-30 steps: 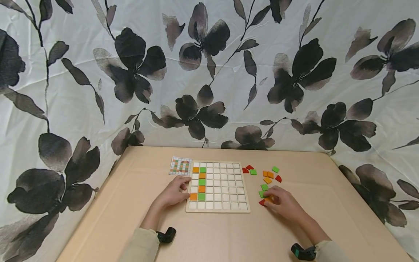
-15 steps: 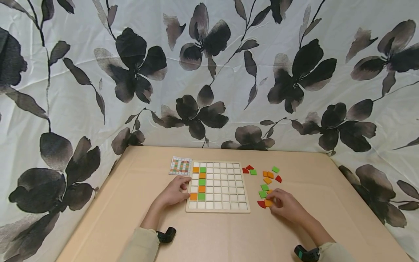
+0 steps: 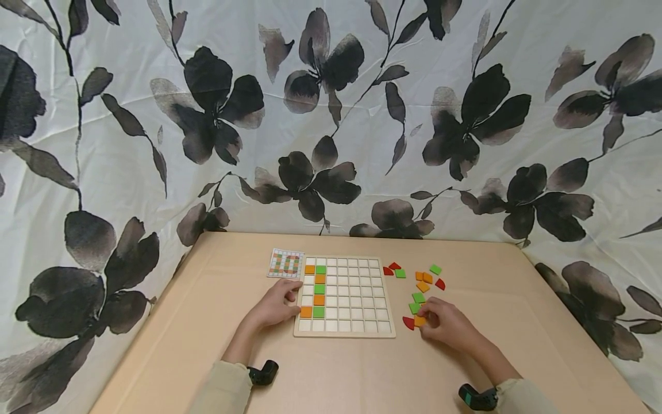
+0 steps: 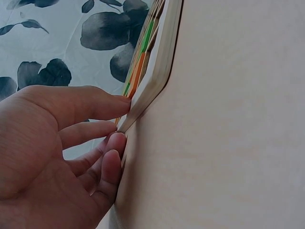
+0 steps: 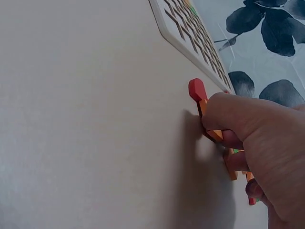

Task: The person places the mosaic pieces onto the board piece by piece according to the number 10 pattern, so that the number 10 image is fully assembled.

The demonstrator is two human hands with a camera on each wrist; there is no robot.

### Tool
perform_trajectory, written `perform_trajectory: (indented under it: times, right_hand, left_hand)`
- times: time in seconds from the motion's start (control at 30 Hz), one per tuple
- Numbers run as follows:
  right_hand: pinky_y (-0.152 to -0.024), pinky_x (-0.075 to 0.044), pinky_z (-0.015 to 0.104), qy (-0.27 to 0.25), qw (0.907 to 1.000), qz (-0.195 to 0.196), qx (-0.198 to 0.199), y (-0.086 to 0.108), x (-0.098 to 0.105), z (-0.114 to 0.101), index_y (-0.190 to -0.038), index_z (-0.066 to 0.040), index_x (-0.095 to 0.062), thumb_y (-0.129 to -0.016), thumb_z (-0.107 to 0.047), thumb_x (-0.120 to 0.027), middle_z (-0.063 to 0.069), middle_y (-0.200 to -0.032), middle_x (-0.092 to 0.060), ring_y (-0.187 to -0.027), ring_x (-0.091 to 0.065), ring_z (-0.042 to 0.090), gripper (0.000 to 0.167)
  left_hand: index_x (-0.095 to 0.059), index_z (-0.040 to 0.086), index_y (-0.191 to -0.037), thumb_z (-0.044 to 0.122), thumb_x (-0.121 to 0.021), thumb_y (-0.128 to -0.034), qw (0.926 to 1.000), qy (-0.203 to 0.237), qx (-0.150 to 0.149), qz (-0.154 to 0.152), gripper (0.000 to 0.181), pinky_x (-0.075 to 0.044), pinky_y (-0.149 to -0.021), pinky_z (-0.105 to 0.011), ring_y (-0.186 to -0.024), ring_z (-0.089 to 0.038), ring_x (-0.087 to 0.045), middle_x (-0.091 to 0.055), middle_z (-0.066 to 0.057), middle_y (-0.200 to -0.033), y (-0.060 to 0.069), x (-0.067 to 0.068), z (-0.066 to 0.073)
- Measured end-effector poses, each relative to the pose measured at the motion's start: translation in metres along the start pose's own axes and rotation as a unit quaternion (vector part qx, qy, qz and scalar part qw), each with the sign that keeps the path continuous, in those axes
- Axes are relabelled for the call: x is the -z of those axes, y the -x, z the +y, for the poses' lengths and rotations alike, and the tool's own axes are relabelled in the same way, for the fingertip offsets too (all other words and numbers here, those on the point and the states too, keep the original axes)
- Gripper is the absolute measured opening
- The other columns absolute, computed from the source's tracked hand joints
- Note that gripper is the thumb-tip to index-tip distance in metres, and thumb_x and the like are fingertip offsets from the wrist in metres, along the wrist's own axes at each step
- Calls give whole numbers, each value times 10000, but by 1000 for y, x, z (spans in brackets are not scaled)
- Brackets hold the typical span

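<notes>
My left hand (image 3: pixel 272 303) touches the left edge of a pale gridded board (image 3: pixel 357 332) with thumb and fingertips. In the left wrist view the thumb lies against the rim beside an orange tile (image 4: pixel 137 76). Orange and green square tiles fill some cells in the board's two leftmost columns. To the right of the board, my right hand (image 3: pixel 451 326) has thumb and fingers bent at an orange tile (image 3: pixel 419 322), pinching it low at the table. That tile's far side is hidden by the hand. A red quarter-round tile (image 3: pixel 408 324) lies against it on the left.
A small pattern card (image 3: pixel 285 263) lies at the board's upper left corner. Loose green tiles (image 3: pixel 418 298), orange tiles (image 3: pixel 423 286) and red pieces (image 3: pixel 395 266) are scattered right of the board. Behind the table (image 3: pixel 233 244) hangs a floral cloth (image 3: pixel 383 121).
My right hand first drew slightly right, then came back left. The orange tile and red piece beside it slid a little left and nearer. My left hand stayed at the board's edge.
</notes>
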State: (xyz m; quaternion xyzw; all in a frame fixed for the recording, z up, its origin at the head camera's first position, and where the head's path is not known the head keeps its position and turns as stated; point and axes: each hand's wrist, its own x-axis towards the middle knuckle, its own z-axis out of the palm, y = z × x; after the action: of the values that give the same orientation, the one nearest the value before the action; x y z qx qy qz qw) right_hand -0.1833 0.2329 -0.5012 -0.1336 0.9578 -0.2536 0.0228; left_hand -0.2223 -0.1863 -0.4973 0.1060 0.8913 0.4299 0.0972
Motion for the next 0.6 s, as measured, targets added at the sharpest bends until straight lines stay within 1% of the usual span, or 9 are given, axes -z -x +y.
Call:
perform_trajectory:
  times: [0.1, 0.27, 0.47, 0.6]
  right_hand:
    - [-633, -430, 176, -33, 10000, 45, -22, -1, 0, -4, -884, -201, -682, -727, -137, -793, -55, -812, -534, -764, -473, 112, 203]
    - [-633, -429, 188, -131, 9998, 126, 111, -5, -1, -11, -897, -180, -678, -728, -113, -780, -38, -840, -553, -768, -478, 128, 209]
    - [-655, -470, 180, -210, 9995, 78, 212, -12, -5, -21, -927, -176, -673, -722, -97, -766, -58, -898, -585, -787, -495, 118, 239]
    - [-659, -471, 182, -317, 9991, 12, 278, -18, -9, -29, -935, -182, -675, -743, -122, -774, -65, -904, -583, -792, -503, 127, 223]
  left_hand:
    - [-528, 25, -1358, 24, -742, -783, 9999, -83, -78, -25, 614, -391, -681, -238, -920, -181, -469, -477, -103, -1171, -1, 0, -2]
    - [-513, -8, -1362, 18, -733, -782, 9993, -179, -303, -90, 621, -399, -695, -226, -898, -175, -466, -479, -106, -1127, -1, 0, -6]
    - [-515, 13, -1369, 33, -735, -786, 9997, -110, -205, -111, 623, -408, -703, -237, -908, -162, -464, -481, -82, -1117, 0, 0, -6]
    - [-514, 16, -1370, 35, -735, -789, 9997, -137, -182, -100, 621, -404, -704, -241, -905, -161, -464, -479, -84, -1118, -1, -1, -6]
